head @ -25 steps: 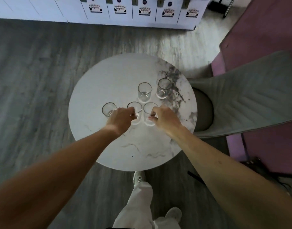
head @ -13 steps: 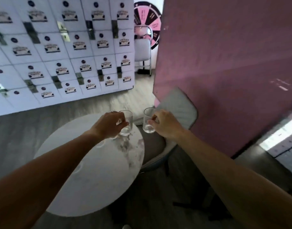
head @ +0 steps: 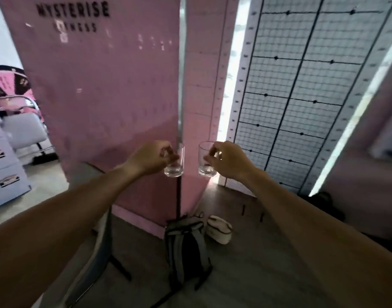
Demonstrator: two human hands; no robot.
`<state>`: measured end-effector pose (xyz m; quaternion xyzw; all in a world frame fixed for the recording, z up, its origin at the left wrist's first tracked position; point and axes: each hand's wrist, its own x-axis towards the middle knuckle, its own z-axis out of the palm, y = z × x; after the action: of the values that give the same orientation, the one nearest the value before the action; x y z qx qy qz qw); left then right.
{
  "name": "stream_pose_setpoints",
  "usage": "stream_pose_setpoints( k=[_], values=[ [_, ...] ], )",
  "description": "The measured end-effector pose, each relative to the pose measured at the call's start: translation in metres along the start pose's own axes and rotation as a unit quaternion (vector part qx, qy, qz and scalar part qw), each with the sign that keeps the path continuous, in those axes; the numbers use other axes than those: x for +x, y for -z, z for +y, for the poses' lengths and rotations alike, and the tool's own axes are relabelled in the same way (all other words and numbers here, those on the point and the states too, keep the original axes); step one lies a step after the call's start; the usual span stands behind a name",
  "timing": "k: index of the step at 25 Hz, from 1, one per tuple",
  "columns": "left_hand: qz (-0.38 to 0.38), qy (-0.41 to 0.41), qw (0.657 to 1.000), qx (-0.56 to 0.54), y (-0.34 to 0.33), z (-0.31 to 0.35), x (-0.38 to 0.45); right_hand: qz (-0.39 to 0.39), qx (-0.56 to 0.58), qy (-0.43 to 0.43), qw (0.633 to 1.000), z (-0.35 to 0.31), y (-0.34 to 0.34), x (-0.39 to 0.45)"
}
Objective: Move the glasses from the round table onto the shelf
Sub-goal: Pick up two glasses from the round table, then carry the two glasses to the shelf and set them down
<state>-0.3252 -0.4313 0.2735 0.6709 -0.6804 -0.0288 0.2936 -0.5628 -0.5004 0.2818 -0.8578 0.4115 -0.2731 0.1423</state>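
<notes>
My left hand (head: 149,157) grips a clear empty glass (head: 176,165), held upright in the air in front of me. My right hand (head: 229,160) holds a second clear glass (head: 205,161) at the same height, a short gap between the two. Both arms reach forward from the bottom corners. The round table and the other glasses are out of view. No shelf is visible.
A pink partition (head: 115,96) with black lettering stands straight ahead. A white grid panel (head: 290,96) leans to its right. On the floor below lie a grey backpack (head: 186,247) and a small white pouch (head: 219,228). A grey chair edge (head: 97,258) is at lower left.
Both hands lifted one glass each off the round table. My view swung right, away from the table and lockers, to the pink partition and grid panel.
</notes>
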Motion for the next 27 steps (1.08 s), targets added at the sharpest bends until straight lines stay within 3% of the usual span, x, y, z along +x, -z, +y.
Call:
stream_pose_setpoints(
  k=[12, 27],
  values=[
    [-0.089, -0.254, 0.956, -0.113, -0.161, 0.286, 0.153, 0.187, -0.059, -0.199, 0.96, 0.205, 0.219, -0.109],
    [-0.155, -0.37, 0.894, -0.2, -0.333, 0.534, 0.38, 0.271, -0.131, -0.336, 0.893, 0.443, 0.394, -0.092]
  ],
)
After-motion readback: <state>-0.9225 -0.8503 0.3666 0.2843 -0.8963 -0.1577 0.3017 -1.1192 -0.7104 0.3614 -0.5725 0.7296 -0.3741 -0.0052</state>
